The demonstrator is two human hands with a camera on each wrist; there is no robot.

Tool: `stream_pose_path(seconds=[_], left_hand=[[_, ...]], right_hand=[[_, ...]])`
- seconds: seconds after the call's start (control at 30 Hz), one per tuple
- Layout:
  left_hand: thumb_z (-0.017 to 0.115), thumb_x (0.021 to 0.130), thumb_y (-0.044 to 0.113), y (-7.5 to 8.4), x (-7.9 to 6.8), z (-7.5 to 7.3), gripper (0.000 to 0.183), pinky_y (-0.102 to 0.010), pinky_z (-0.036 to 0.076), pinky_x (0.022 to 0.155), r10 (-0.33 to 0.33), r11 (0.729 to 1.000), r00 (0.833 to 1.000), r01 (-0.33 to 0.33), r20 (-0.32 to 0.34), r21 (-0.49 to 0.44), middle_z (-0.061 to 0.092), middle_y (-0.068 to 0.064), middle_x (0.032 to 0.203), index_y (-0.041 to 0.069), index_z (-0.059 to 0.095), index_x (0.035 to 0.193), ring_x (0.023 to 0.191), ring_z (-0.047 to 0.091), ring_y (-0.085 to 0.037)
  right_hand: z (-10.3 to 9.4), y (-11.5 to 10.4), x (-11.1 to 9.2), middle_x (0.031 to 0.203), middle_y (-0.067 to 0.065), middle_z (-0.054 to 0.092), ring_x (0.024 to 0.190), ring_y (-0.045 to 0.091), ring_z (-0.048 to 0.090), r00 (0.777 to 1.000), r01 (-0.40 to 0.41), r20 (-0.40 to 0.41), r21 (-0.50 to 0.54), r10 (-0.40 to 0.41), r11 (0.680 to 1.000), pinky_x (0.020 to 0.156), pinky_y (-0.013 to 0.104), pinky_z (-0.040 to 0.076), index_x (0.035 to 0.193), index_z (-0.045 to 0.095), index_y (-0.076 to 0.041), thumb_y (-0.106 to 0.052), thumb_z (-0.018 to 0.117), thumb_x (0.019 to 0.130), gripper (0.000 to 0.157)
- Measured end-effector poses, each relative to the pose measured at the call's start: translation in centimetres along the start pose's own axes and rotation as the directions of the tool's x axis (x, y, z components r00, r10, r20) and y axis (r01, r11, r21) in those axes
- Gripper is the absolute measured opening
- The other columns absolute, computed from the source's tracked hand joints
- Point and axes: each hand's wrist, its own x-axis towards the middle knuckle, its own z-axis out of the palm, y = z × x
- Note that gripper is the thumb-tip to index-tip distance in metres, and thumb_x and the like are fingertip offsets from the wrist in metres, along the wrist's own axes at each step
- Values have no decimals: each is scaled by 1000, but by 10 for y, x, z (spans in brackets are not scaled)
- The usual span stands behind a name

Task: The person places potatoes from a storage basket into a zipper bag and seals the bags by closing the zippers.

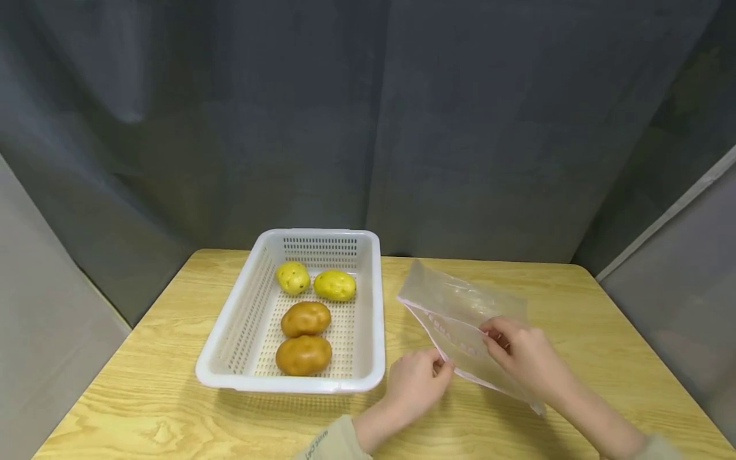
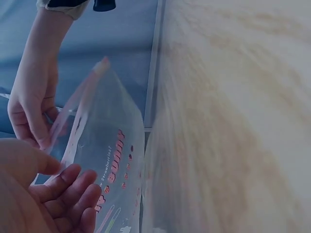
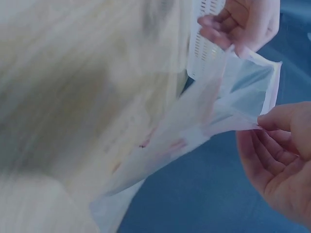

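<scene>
A clear plastic zip bag (image 1: pixel 448 297) with a pink-edged mouth is held over the right half of the table. My left hand (image 1: pixel 415 384) pinches one side of the mouth between thumb and index finger. The opposite side is pinched by my right hand (image 1: pixel 526 358). In the right wrist view the mouth gapes between the two hands, and the bag (image 3: pixel 170 141) slants away from them. Pink lettering shows on the bag (image 2: pixel 116 155) in the left wrist view. I see nothing inside it.
A white perforated basket (image 1: pixel 376 306) stands left of my hands. In it lie two yellow potatoes, one at the left (image 1: pixel 293 278) and another at the right (image 1: pixel 335 285), and two brown potatoes, an upper (image 1: pixel 306 319) and a lower one (image 1: pixel 303 355). Dark curtains (image 1: pixel 460 128) hang behind the wooden table (image 1: pixel 144 383).
</scene>
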Motion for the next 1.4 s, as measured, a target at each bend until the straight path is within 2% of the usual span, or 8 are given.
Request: stream_pose_path(seconds=[0.07,0.3,0.73,0.93,1.03,1.23,1.4], left_hand=[[55,85,28,0,0,0,20,-13,31,45,10,1000,1000,-10,-7,9,50,18,56,21,63,69,46,38,4],[55,85,24,0,-2,-1,18,-11,30,42,43,998,999,-42,-25,37,49,18,53,20,65,70,44,35,6],[55,84,27,0,-3,0,21,-14,30,44,7,999,1000,-6,-11,37,48,18,53,22,62,65,46,38,4],[55,84,27,0,-3,0,24,-14,30,44,-12,1000,1000,12,2,11,46,17,52,21,58,61,44,37,3],[54,85,26,-1,-3,0,26,-14,31,44,-10,1000,1000,10,14,-9,45,17,51,21,58,60,44,37,3],[52,85,24,1,1,-4,21,-13,33,46,1,997,1000,-3,-16,-81,47,16,53,17,64,69,44,37,3],[52,86,21,4,1,-7,19,-12,34,45,19,991,999,-23,-38,-129,47,15,53,16,65,73,43,36,4]], right_hand=[[-3,3,4,66,-7,58,55,-2,52,999,26,-21,-10,-27,1000,47,16,43,81,64,-9,2,69,71,16],[-15,8,16,67,-6,59,51,-5,46,999,39,-21,-15,-39,999,43,15,38,82,63,-9,2,67,73,14],[-32,12,35,63,1,60,43,-1,40,981,103,-144,-195,-133,975,37,17,31,80,62,-5,0,63,70,11],[-38,14,44,64,3,60,46,5,46,969,113,-192,-220,-157,969,39,21,35,82,64,-3,1,61,69,14],[-43,15,48,65,3,60,48,6,46,965,119,-204,-226,-166,967,40,22,36,84,67,-3,1,64,69,16],[-48,10,53,67,3,63,52,9,52,972,147,-150,-224,-183,964,45,27,43,84,69,-4,-5,77,64,22],[-48,12,55,69,5,63,51,11,53,964,176,-154,-237,-216,955,44,29,44,83,67,-5,1,77,62,23]])
